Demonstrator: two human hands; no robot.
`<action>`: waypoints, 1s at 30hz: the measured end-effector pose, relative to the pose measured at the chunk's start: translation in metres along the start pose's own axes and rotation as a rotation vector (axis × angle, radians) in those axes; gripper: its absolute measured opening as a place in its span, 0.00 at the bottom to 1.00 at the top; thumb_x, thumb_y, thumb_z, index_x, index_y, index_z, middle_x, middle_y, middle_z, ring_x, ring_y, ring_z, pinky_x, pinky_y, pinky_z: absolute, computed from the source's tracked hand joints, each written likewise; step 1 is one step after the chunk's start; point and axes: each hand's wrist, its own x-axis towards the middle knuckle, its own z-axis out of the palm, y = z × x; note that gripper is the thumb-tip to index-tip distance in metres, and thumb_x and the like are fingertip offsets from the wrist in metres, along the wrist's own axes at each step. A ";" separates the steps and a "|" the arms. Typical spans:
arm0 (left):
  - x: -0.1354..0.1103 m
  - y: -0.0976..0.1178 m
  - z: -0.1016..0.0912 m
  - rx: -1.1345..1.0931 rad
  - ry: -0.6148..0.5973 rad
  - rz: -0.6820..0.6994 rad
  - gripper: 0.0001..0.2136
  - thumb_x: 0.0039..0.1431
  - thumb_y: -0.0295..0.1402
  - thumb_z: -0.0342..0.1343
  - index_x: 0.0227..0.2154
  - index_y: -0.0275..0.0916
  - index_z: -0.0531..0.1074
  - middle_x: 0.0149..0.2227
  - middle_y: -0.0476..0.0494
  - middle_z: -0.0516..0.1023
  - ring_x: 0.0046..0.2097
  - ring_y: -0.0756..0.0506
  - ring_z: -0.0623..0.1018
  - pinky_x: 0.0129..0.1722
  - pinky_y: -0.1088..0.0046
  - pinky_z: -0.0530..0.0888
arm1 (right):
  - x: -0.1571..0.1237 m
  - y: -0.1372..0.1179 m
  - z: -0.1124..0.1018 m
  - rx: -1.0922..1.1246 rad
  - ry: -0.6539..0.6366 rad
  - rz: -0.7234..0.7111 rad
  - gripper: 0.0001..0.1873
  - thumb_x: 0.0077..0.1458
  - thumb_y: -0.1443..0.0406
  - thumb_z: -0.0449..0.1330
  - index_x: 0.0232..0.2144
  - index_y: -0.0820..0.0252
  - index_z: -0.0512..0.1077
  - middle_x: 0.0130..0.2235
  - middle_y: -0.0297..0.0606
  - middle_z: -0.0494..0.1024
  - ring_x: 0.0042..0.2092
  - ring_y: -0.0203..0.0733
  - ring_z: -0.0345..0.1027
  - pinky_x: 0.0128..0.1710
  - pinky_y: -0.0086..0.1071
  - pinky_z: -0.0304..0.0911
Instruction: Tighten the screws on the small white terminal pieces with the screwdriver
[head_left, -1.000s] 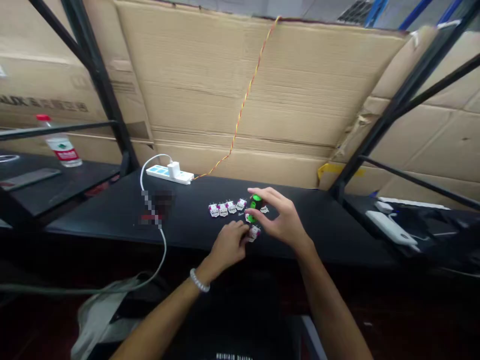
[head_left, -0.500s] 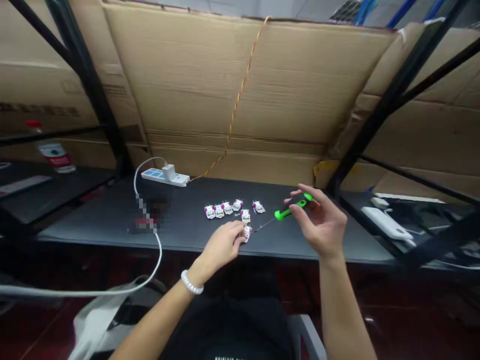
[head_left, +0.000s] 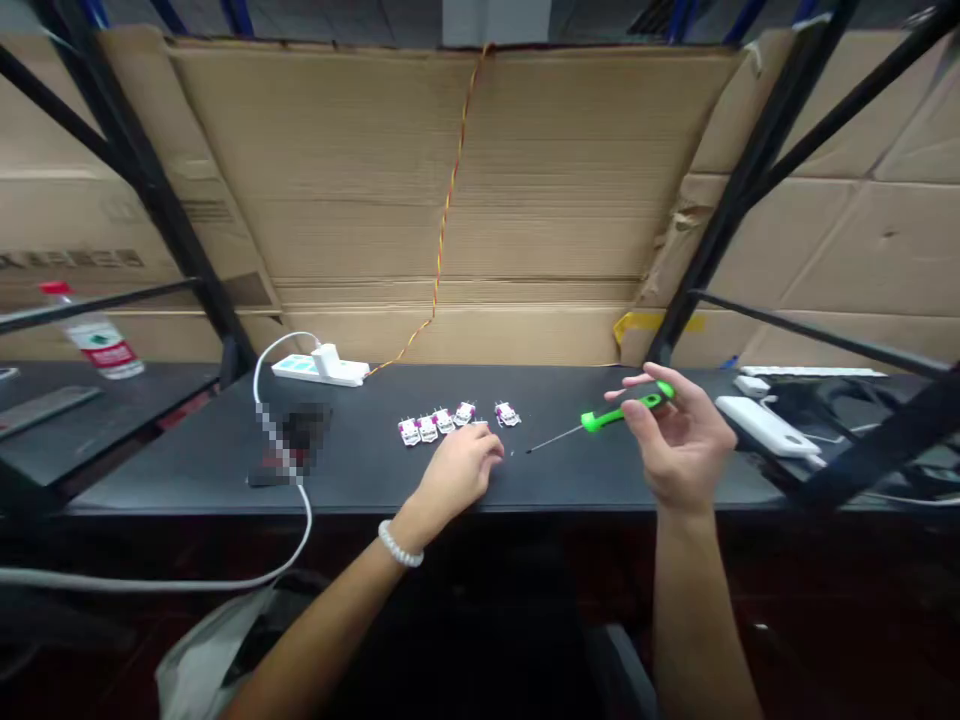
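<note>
My right hand [head_left: 679, 440] grips a green-handled screwdriver [head_left: 615, 414] above the black table [head_left: 187, 470], its thin shaft pointing left and down. My left hand [head_left: 459, 470] rests on the table with fingers curled over a small white and pink part, which is mostly hidden. A row of several small white and pink parts [head_left: 435, 424] lies just beyond my left hand, with one more part [head_left: 507, 413] a little to the right.
A white power strip [head_left: 319, 368] with a charger and white cable sits at the back left. Cardboard sheets [head_left: 450, 200] wall the back. Black rack bars cross both sides. A white device [head_left: 763, 427] lies at right, a bottle [head_left: 94, 335] at far left.
My right hand lifted the screwdriver off the parts and carried it to the right. My left hand stayed over the small part. The view tilted slightly downward.
</note>
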 end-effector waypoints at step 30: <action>-0.015 0.037 0.017 0.238 -0.318 0.142 0.08 0.71 0.28 0.55 0.39 0.35 0.79 0.44 0.33 0.80 0.47 0.36 0.79 0.50 0.58 0.78 | 0.007 0.000 -0.018 -0.015 0.003 0.007 0.20 0.58 0.65 0.72 0.52 0.52 0.79 0.43 0.39 0.83 0.38 0.44 0.83 0.41 0.38 0.82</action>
